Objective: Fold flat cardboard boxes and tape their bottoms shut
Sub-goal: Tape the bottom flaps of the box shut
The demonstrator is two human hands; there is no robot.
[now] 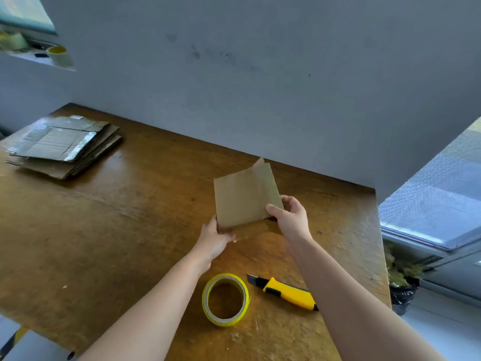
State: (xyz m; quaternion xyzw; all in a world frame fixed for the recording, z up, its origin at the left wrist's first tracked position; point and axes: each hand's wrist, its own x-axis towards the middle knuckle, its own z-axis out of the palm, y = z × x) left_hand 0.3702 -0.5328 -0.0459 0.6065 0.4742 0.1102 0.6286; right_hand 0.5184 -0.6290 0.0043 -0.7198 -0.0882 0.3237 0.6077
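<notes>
A small flat brown cardboard box is held tilted just above the wooden table, toward its right side. My left hand grips the box's lower left corner. My right hand pinches its lower right edge, thumb on the front face. A flap sticks up at the box's top corner. A stack of flattened cardboard boxes, some with old tape, lies at the table's far left. A roll of yellow tape lies flat near the front edge, beside a yellow utility knife with its blade out.
A grey wall runs along the table's back edge. A window sill at top left holds another tape roll. To the right of the table is a window with a mesh screen and a black bag below.
</notes>
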